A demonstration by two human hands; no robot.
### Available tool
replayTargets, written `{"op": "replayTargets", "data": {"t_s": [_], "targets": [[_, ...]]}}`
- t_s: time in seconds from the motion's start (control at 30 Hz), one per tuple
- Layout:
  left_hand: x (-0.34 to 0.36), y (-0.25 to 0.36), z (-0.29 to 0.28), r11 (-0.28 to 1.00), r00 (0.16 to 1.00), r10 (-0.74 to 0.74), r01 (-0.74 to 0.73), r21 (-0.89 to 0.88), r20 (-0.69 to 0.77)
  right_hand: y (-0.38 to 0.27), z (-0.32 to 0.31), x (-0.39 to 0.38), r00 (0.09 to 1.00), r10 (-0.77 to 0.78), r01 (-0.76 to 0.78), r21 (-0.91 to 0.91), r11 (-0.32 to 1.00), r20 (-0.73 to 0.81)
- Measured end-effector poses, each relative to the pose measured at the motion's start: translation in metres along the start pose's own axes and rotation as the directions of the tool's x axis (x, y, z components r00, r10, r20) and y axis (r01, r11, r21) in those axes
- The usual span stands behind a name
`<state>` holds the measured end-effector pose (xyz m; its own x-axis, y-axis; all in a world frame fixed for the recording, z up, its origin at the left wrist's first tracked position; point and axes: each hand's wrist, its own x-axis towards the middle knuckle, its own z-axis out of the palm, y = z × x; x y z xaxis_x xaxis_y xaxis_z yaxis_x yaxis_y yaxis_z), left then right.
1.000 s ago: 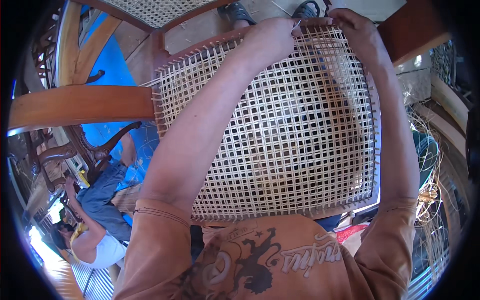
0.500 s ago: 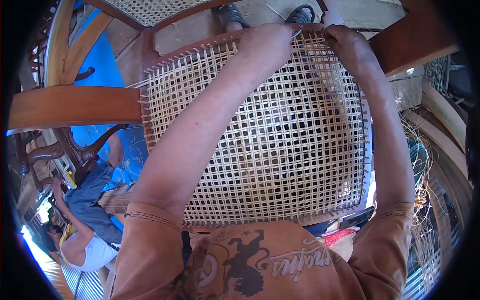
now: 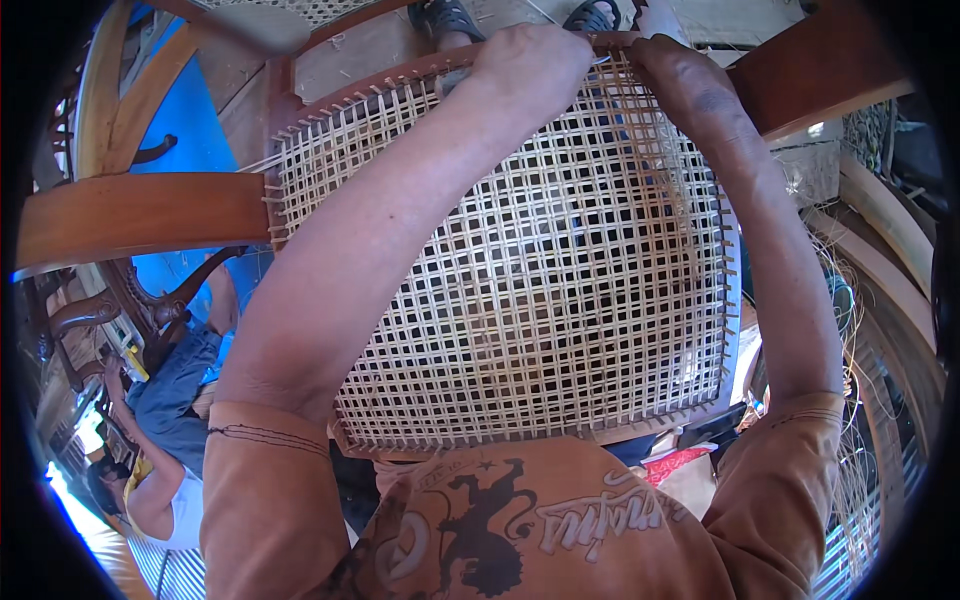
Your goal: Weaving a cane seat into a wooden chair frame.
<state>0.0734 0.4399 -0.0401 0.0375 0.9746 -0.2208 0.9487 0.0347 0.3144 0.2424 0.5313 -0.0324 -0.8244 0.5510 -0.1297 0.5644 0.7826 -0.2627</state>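
Observation:
Before me lies a woven cane panel (image 3: 540,270) on a reddish-brown wooden frame (image 3: 350,88), with short cane ends or pegs along its edges. At the far edge my left hand (image 3: 535,65) is closed, its fingers mostly hidden behind the hand. A small shiny sliver (image 3: 601,61) shows at its fingertips; its kind cannot be made out. My right hand (image 3: 682,80) is closed at the same far edge, slightly to the right, above a browner strip of weave (image 3: 640,120). What its fingers grip is hidden.
Wooden arms, left (image 3: 150,218) and right (image 3: 820,75), adjoin the frame. Another cane panel (image 3: 290,12) stands beyond. Sandalled feet (image 3: 447,20) are at the far side. At left, a co-worker (image 3: 165,490) sits near carved wood (image 3: 150,300). Loose cane strands (image 3: 850,330) hang at right.
My left hand has shifted slightly up in the view, and its elbow has swung outward to the left. The right hand has moved slightly left and stays at the far edge.

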Motion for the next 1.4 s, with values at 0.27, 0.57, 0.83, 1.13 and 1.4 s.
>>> {"op": "replayTargets", "data": {"t_s": [0.27, 0.57, 0.83, 1.13, 1.4], "targets": [[-0.001, -0.006, -0.001, 0.998, 0.999, -0.017, 0.02, -0.063, 0.045, 0.01, 0.009, -0.007, 0.999, -0.048, 0.048, -0.065, 0.997, 0.007], [-0.01, 0.0, 0.008, 0.993, 0.995, -0.08, 0.075, -0.091, -0.055, 0.025, -0.029, 0.006, 0.985, 0.11, -0.044, 0.426, 0.904, -0.13], [-0.044, 0.036, 0.015, 0.996, 0.994, -0.077, 0.08, 0.033, -0.072, 0.047, -0.054, 0.019, 0.995, -0.1, 0.101, -0.057, 0.993, 0.012], [-0.061, 0.037, 0.022, 0.998, 0.989, -0.063, 0.065, 0.012, -0.137, 0.039, -0.037, 0.042, 0.882, 0.26, -0.009, -0.539, 0.842, 0.392], [-0.063, 0.035, 0.026, 0.995, 0.987, -0.045, 0.058, 0.08, -0.156, 0.041, -0.034, 0.043, 0.867, 0.253, 0.015, -0.529, 0.849, 0.43]]}}
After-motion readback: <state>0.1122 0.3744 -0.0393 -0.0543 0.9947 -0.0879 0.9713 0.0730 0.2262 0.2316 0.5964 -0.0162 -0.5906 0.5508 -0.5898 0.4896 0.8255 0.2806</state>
